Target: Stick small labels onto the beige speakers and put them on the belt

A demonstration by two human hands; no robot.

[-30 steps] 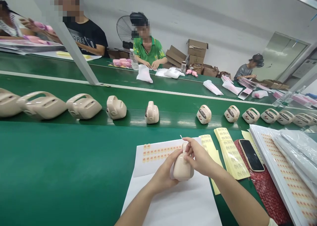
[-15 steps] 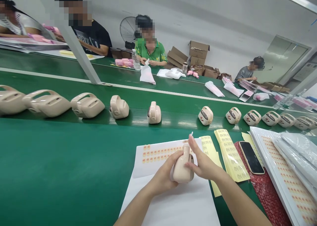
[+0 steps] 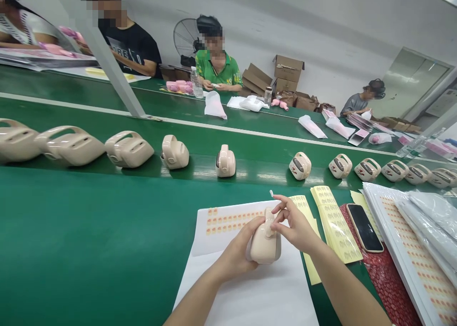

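While at right fingertips (image 3: 276, 227), beige device (image 3: 264, 248) inside left grip (image 3: 238, 249).

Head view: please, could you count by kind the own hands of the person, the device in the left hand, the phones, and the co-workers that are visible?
Own hands, left hand and right hand: 2
Cream device: 1
Phone: 1
Co-workers, in white top, black shirt, green shirt, grey shirt: 4
Total: 8

Held device (image 3: 264, 250) — glossy plastic | sheet (image 3: 257, 297) — smooth matt paper | bubble wrap (image 3: 387, 278): bumpy plastic
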